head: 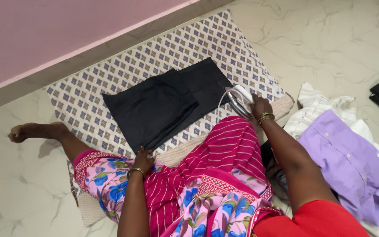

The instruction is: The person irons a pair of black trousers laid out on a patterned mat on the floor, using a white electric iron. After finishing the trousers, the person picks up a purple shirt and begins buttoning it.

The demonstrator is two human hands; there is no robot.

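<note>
The right hand (259,106) is wrapped around the handle of a white clothes iron (238,100), which sits at the right edge of a dark folded garment (167,103). The left hand (142,156) rests with its fingers spread on the near corner of that garment, pinning the cloth flat rather than gripping it. The garment lies on a patterned cloth pad (110,74) spread over the marble floor (330,39), beside a pink wall (58,30).

The iron looks like a solid, fairly heavy tool with a hard shell; the handle on top is the sensible place to take it, well away from the metal sole, which is probably hot. A thin cord (219,105) trails from its back and could snag on the cloth. The garment is soft and limp, likely light, and will shift or wrinkle unless held down at an edge or corner, as the left hand does now. It looks black or very dark navy, folded in two overlapping panels; from this angle I cannot tell what kind of garment it is.

To the right, a lilac shirt (347,162) lies on white clothes (316,105), near the person's red-and-pink sari (224,158).
</note>
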